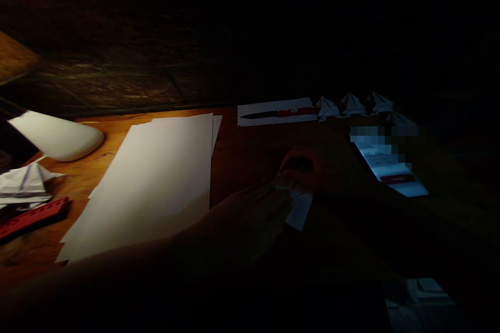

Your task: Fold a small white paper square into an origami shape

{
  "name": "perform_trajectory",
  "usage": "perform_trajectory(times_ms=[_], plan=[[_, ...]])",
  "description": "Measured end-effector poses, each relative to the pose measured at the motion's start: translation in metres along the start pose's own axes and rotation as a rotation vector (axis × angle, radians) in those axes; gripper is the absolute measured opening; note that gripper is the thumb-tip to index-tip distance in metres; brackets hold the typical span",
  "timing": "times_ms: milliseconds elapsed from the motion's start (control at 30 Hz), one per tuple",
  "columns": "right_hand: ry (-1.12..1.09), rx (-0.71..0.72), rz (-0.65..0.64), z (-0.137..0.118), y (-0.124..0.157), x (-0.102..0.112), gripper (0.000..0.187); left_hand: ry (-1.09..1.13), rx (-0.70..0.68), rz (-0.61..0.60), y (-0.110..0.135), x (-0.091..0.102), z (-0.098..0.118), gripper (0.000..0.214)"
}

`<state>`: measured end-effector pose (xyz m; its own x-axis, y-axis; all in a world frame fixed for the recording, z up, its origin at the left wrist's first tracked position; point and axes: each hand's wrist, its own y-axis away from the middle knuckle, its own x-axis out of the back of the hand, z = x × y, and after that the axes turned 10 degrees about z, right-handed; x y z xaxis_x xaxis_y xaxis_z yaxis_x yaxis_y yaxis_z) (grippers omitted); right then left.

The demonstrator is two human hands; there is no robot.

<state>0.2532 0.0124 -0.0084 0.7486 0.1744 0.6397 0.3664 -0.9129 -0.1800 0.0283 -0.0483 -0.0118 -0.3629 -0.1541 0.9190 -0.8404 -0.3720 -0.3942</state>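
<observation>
1. It is dark in here, but I can see two bare hands working over the table (238,166).
2. Under them is a small paper (300,210). It is on the table, to the right of the big sheets (167,166). One end pokes out below the hands.
3. The left hand (260,213) lies over the small paper. Its fingers reach out long and touch it. It is too dark to tell if they grip it.
4. The right hand (302,166) is just past the left one. Its thumb and finger curl round in a ring, with the tips at the top of the small paper. I can't tell if they pinch it.
5. Behind the hands, a knife (297,112) with a red handle lies on a paper strip (273,104).
6. Next to the knife is a row of folded papers (352,104).
7. Near them is a phone (394,166), lit up, with a red bar on it.
8. On the far left are a smooth white thing (74,138), a crinkly paper (23,184) and a red thing (35,217).
</observation>
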Motion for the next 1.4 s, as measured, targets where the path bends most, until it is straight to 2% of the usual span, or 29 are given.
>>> perform_trajectory(times_ms=[367,533,667,900,1133,1267,1400], plan=[[0.188,0.047,0.056,-0.007,0.002,-0.008,0.010,0.034,0.020,0.013,-0.001,0.000,0.001,0.030],[0.145,0.070,0.093,-0.002,0.003,-0.011,0.009,0.075,-0.019,-0.050,-0.004,0.007,-0.005,0.022],[0.126,0.062,0.083,-0.002,0.003,-0.010,0.009,0.102,0.012,-0.022,-0.007,0.008,-0.008,0.029],[0.099,0.048,0.074,0.000,0.000,-0.009,0.008,0.063,-0.108,0.026,-0.007,0.005,-0.017,0.034],[0.077,0.044,0.032,-0.002,0.000,-0.006,0.008,0.092,-0.057,-0.019,-0.004,0.006,-0.020,0.037],[0.047,0.030,0.001,-0.003,0.002,0.004,0.016,0.107,-0.028,-0.028,-0.005,0.009,-0.018,0.036],[0.000,0.011,-0.097,-0.003,0.004,0.012,0.029,0.114,-0.012,-0.044,-0.005,0.009,-0.017,0.036]])
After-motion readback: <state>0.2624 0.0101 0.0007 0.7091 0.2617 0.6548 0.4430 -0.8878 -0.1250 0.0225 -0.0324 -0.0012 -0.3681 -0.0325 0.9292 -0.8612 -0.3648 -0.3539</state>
